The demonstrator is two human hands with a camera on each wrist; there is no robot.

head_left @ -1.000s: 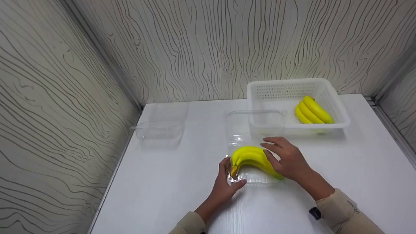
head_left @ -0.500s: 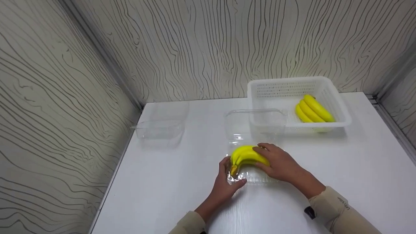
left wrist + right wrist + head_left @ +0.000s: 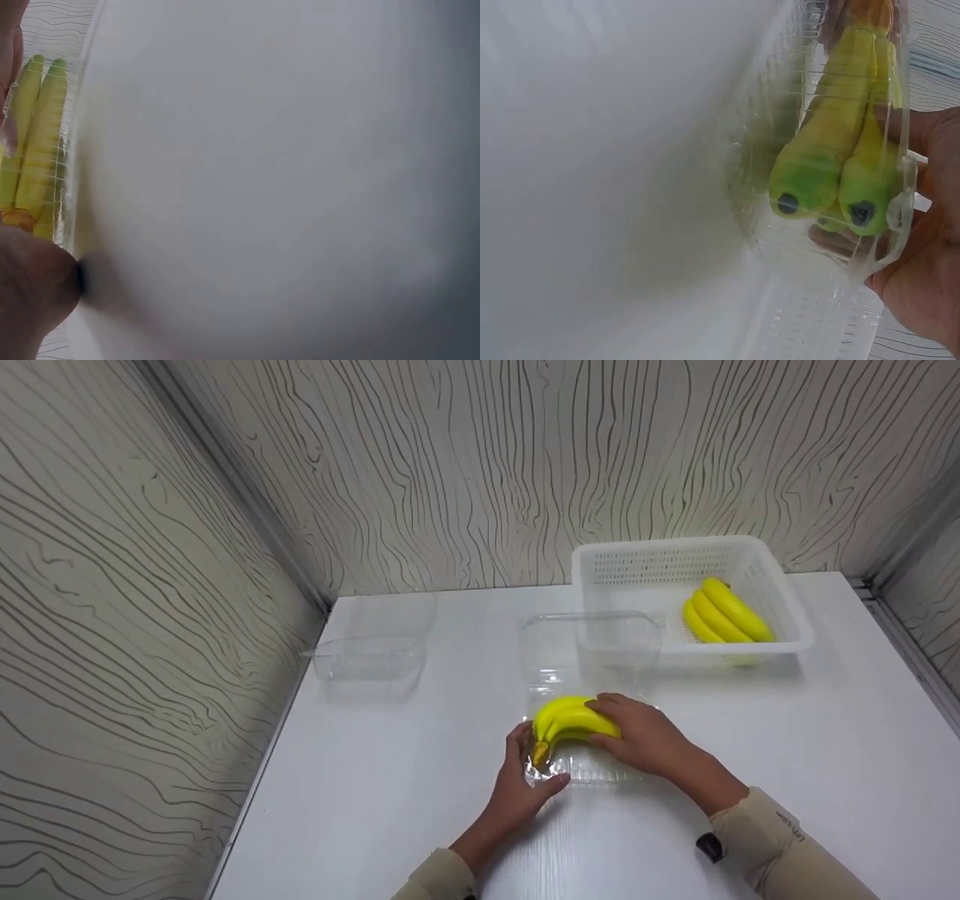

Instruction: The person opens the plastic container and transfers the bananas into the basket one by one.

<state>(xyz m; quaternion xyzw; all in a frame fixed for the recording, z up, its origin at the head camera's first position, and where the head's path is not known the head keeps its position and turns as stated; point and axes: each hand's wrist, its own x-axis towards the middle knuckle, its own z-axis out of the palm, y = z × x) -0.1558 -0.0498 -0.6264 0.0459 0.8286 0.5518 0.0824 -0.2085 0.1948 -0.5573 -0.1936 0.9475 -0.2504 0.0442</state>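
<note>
A bunch of yellow bananas [image 3: 570, 718] lies in the base of a clear plastic clamshell box [image 3: 592, 771], its brown stem end toward the left. With thumb and fingers around the box's left end, my left hand [image 3: 517, 791] holds it beside the stem. My right hand [image 3: 643, 735] grips the bananas near their right end, fingers over the top and thumb on the near side. In the head view it hides the banana tips; the right wrist view shows those greenish tips [image 3: 804, 184] through the clear wall. The box's lid [image 3: 589, 616] stands open at the back.
A white perforated basket [image 3: 694, 649] holds another bunch of bananas [image 3: 724, 615] at the back right, just behind the lid. A second clear clamshell box [image 3: 367, 660] stands open at the back left. A patterned wall [image 3: 465, 472] borders the white table [image 3: 360, 795] behind.
My right hand has moved left and down from just above the bananas and now grips them. The bananas and my left hand have stayed nearly in place.
</note>
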